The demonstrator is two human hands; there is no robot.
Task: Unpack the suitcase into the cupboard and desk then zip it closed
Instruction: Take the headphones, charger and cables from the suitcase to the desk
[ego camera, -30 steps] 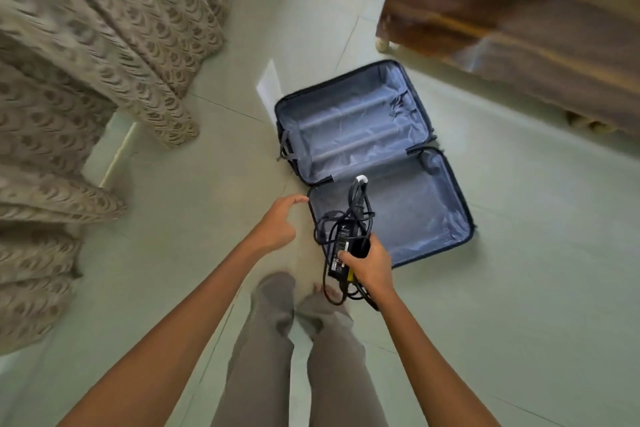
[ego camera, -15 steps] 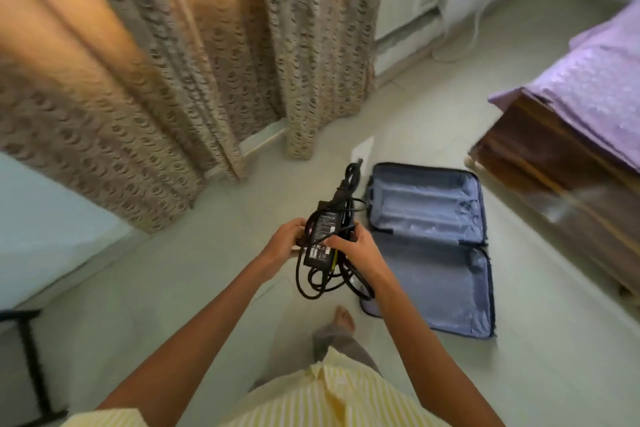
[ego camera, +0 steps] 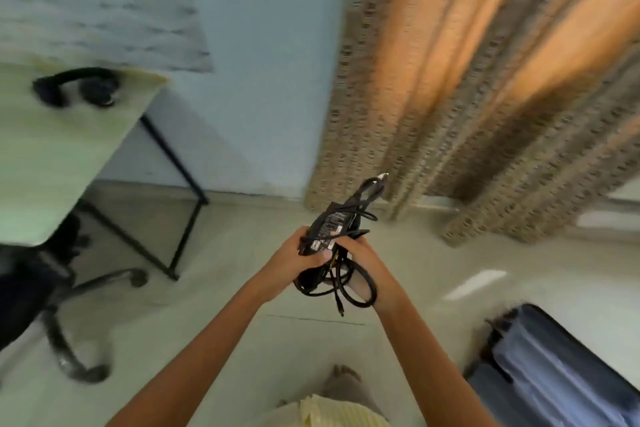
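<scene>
Charger (ego camera: 327,230): held in front of the body, above the floor, between bench and suitcase.
Left hand (ego camera: 298,255): fingers clamped round the brick's lower end, thumb on top.
Right hand (ego camera: 360,255): fingers clamped on the brick and cord loops, likely to stop the cord trailing.
Bench (ego camera: 62,149): headphones (ego camera: 78,88) lay near its far right corner.
Suitcase (ego camera: 554,378): open on the floor; the lined half in view looked bare.
</scene>
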